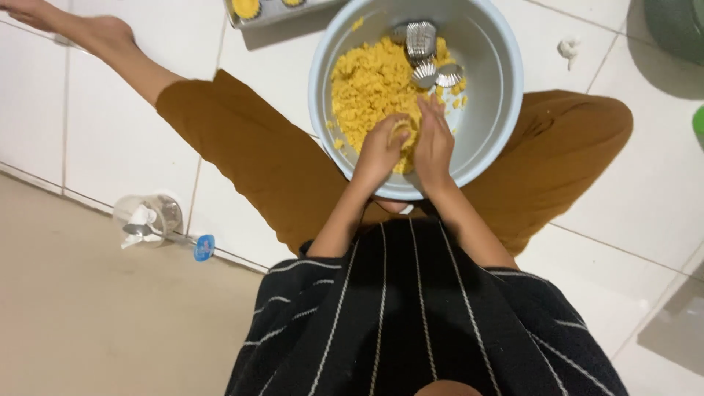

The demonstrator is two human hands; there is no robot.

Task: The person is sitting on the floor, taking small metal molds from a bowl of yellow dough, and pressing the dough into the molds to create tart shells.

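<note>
I see both hands low in pale bowl (499,110), near its near rim. Left hand (381,150) cupped around small lump of yellow dough (401,132); right hand (434,143) flat, fingers together, pressing against it. Crumbly yellow dough heap (370,84) fills bowl's left half. Fluted metal moulds (429,62) lie at far side. Dough looks soft, light, crumbles easily; I judge best held cupped from below, gentle squeeze. Tray (257,11) beyond bowl's far rim.

smooth plastic, shiny metal, crumbly dough

glossy pale plastic bowl (499,110) holds rough, matt yellow crumbs (370,88) and bright fluted metal moulds (422,40); floor tiles (110,139) look smooth, slightly glossy; trousers (249,147) are matt cloth.
</note>
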